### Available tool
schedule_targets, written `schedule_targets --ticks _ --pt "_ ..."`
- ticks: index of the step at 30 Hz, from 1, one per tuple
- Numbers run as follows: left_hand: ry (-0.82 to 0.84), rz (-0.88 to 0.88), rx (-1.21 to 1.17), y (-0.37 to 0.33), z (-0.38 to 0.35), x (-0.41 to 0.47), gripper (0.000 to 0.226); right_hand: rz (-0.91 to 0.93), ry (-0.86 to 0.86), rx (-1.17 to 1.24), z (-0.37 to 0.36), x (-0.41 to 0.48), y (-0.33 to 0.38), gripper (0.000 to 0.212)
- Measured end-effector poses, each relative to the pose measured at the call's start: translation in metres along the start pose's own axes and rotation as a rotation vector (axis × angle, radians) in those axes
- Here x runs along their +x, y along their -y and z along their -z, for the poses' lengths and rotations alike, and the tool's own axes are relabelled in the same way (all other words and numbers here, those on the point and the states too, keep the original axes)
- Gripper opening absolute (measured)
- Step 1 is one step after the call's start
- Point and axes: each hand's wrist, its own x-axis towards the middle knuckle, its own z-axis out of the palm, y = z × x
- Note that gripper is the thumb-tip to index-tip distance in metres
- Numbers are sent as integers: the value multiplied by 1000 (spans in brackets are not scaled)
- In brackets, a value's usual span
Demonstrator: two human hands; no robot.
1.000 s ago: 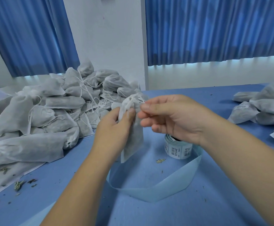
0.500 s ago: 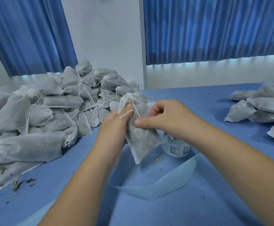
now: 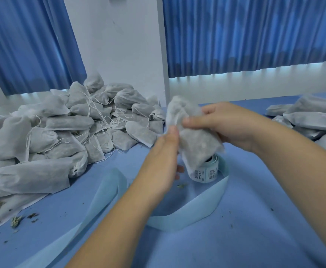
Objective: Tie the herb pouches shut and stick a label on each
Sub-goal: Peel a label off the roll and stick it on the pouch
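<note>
I hold one white herb pouch (image 3: 195, 140) in the air over the blue table, blurred by motion. My right hand (image 3: 226, 124) grips its upper part from the right, thumb across the front. My left hand (image 3: 164, 161) pinches the pouch's left edge near the drawstring, thumb up. Right below the pouch stands a roll of printed labels (image 3: 206, 173), partly hidden by it. Its pale blue backing strip (image 3: 187, 215) loops across the table toward me.
A big heap of white pouches with loose strings (image 3: 61, 132) fills the left of the table. A smaller pile of pouches (image 3: 313, 120) lies at the right edge. Herb crumbs (image 3: 16, 221) are scattered at the front left. Blue curtains hang behind.
The pouch has tilted and shifted right over the label roll. My right hand moved up along its right side; my left hand dropped slightly and now pinches the left edge.
</note>
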Motion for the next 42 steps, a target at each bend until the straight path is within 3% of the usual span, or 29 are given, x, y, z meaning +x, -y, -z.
schedule_targets --ticks 3,5,8,11,14,17,21,25,27,31,34,37,42 --pt "208 118 389 7 0 -6 77 49 -78 348 17 -5 -5 12" --pt "367 128 563 12 -1 -9 74 46 -28 393 28 -12 -15 17" --pt "462 34 623 16 -4 -9 37 -58 91 235 37 -19 -36 33" --pt "464 -31 629 12 -1 -8 2 -113 170 57 38 -23 -50 40" --pt "397 -11 695 9 11 -11 13 -90 145 -8 39 -23 -57 45" --pt "360 66 849 8 25 -15 11 -95 156 -81 35 -23 -59 45" --pt "299 179 1143 6 34 -12 17 -95 133 -177 25 -22 -57 31" --pt "268 234 1345 3 31 -2 9 -70 23 -239 17 -22 -62 27" --pt "267 187 1240 5 28 3 17 -51 -3 -212 13 -25 -65 24" --pt "307 96 779 15 23 4 12 13 -122 -119 12 -30 -64 25" --pt "217 -30 572 24 24 0 25 51 -188 81 9 -35 -55 32" --pt "200 -114 276 19 26 -4 58 44 -126 219 -6 -40 -43 45" --pt "281 -120 -153 8 28 -10 69 50 -76 263 -36 -42 -34 35"
